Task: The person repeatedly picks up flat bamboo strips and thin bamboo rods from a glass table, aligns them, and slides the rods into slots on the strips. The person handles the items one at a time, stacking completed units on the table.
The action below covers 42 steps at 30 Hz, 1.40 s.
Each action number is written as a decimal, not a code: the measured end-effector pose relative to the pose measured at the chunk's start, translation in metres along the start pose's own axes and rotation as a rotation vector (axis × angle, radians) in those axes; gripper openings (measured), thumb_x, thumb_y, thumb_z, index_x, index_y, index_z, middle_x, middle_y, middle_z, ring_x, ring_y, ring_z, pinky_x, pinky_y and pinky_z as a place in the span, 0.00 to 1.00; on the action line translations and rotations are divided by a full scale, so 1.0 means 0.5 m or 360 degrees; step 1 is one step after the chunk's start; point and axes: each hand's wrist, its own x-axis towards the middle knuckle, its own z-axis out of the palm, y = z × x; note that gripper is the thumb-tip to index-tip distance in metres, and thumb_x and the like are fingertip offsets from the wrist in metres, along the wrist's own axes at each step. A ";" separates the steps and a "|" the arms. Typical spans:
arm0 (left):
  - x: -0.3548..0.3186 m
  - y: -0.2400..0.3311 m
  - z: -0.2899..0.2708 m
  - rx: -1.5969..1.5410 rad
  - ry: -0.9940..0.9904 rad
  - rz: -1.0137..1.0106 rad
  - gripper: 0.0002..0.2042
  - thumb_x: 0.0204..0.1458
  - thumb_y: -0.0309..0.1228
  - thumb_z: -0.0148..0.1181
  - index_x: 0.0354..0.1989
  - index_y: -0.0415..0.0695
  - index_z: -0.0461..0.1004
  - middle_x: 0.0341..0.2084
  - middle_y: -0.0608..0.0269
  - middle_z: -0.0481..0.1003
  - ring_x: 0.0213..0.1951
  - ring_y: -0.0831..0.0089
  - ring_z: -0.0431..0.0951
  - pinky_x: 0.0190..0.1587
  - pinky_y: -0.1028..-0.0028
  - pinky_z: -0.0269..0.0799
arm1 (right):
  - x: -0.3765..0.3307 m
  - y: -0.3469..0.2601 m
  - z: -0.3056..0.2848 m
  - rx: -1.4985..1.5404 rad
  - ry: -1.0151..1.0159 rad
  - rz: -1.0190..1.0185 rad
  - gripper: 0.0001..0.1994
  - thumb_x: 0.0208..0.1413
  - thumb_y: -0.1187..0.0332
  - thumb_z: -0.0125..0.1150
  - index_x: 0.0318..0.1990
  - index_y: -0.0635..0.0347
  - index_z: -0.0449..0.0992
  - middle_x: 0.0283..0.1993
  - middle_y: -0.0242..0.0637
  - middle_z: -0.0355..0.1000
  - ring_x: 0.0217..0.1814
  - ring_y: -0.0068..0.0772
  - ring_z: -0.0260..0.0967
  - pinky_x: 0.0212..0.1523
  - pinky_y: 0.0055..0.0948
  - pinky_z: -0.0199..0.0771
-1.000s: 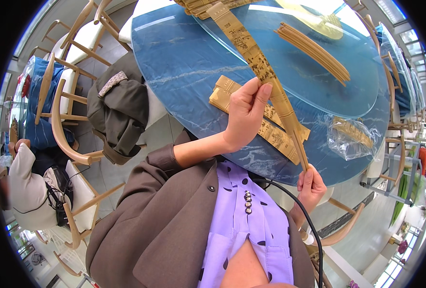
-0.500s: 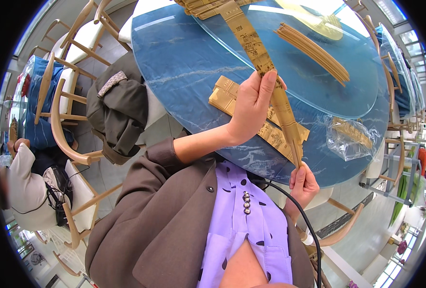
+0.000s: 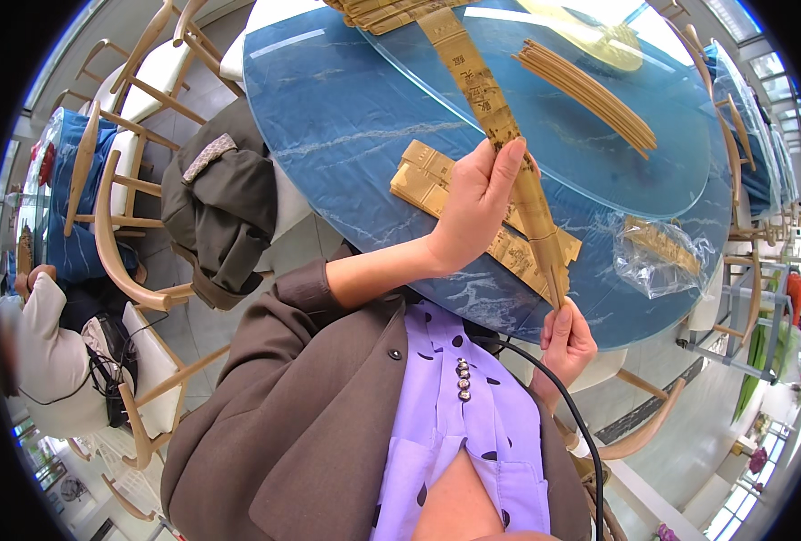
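My left hand [image 3: 479,203] is closed around the middle of a long, narrow golden-brown printed paper strip [image 3: 480,90], its thumb lying along the strip. My right hand [image 3: 567,343] pinches the strip's lower, narrowing end near the table's front edge. Between the hands the strip runs slanted, and its lower part looks split into thin layers. The upper end reaches a pleated golden paper stack [image 3: 387,13] at the top of the view; whether they are joined cannot be told. Beneath the strip, more folded golden printed paper [image 3: 418,180] lies on the table, partly hidden by my left hand.
A round glass turntable [image 3: 590,171] sits on the blue-covered table [image 3: 328,135]. On it lie a bundle of thin wooden sticks [image 3: 590,99] and a yellow object [image 3: 599,36]. A clear plastic bag [image 3: 662,257] rests to the right. Chairs [image 3: 130,234] and a seated person [image 3: 49,352] are left.
My right hand has shifted slightly up and left with the strip's lower end. The left hand has lowered slightly, still gripping the strip.
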 end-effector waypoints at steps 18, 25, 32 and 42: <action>-0.027 -0.005 0.019 0.0126 0.0044 -0.0079 0.18 0.69 0.40 0.48 0.32 0.40 0.74 0.20 0.71 0.69 0.23 0.83 0.63 0.27 0.78 0.62 | 0.016 -0.018 0.026 -0.0140 -0.0212 -0.0012 0.12 0.68 0.69 0.55 0.49 0.71 0.78 0.24 0.30 0.69 0.23 0.15 0.61 0.22 0.16 0.59; 0.018 -0.010 -0.030 0.0211 -0.0025 -0.0250 0.18 0.69 0.43 0.49 0.32 0.42 0.75 0.23 0.72 0.72 0.24 0.88 0.67 0.27 0.82 0.63 | 0.034 -0.023 0.018 -0.0212 -0.0246 -0.0559 0.11 0.54 0.79 0.67 0.46 0.68 0.80 0.39 0.40 0.77 0.35 0.27 0.75 0.34 0.21 0.74; 0.024 0.006 -0.026 0.0201 0.0042 -0.0258 0.18 0.68 0.43 0.51 0.31 0.43 0.76 0.20 0.74 0.71 0.21 0.90 0.62 0.23 0.83 0.57 | 0.044 -0.017 0.026 -0.0554 -0.0399 -0.1143 0.16 0.41 0.86 0.71 0.41 0.67 0.83 0.38 0.42 0.77 0.35 0.31 0.77 0.34 0.24 0.83; 0.022 -0.004 -0.022 0.0369 -0.0022 -0.0251 0.20 0.69 0.43 0.49 0.29 0.41 0.75 0.20 0.73 0.69 0.24 0.86 0.64 0.28 0.80 0.61 | 0.036 0.013 0.034 -0.0947 -0.0332 -0.1565 0.17 0.35 0.80 0.71 0.39 0.64 0.83 0.35 0.38 0.75 0.31 0.32 0.75 0.29 0.25 0.76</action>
